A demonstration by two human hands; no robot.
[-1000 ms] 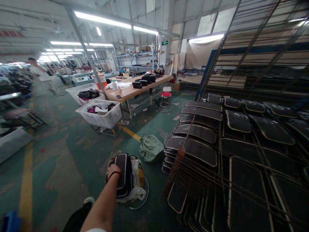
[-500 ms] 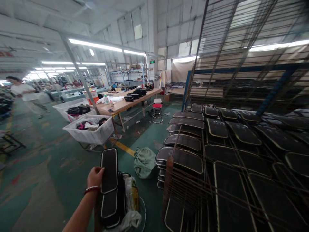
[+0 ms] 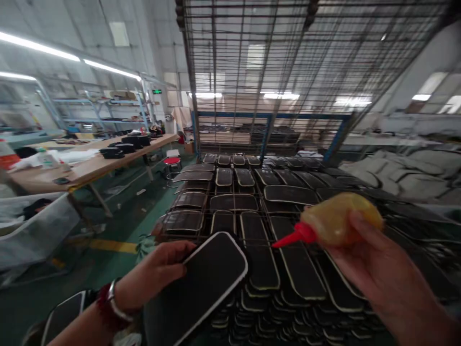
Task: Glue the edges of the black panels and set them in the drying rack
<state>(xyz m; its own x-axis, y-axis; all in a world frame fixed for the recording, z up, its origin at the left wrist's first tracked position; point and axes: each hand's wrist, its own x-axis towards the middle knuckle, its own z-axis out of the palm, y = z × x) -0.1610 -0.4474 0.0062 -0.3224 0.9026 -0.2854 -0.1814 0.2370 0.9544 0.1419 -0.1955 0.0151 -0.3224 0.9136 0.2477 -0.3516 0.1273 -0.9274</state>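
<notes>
My left hand point(image 3: 154, 274) grips a flat black panel with a pale edge point(image 3: 205, 283), holding it tilted at the lower middle. My right hand point(image 3: 382, 274) is wrapped round a yellow squeeze bottle point(image 3: 342, 223) whose red nozzle point(image 3: 291, 237) points left, just right of the panel and above it. Below both hands lie several rows of similar black panels point(image 3: 252, 192) on a wire rack point(image 3: 187, 235). Another black panel point(image 3: 65, 315) shows at the lower left beside my wrist.
A tall wire-grid frame point(image 3: 273, 72) rises behind the rack. At the left stand a long wooden table point(image 3: 90, 168) with black items, a red stool point(image 3: 172, 162) and a white bin point(image 3: 39, 235). Green floor with a yellow line point(image 3: 108, 246) runs between them.
My view has swung right, from the floor to the rack. My left hand lifted the black panel from the pile by the floor to chest height. My right hand with the bottle came into view.
</notes>
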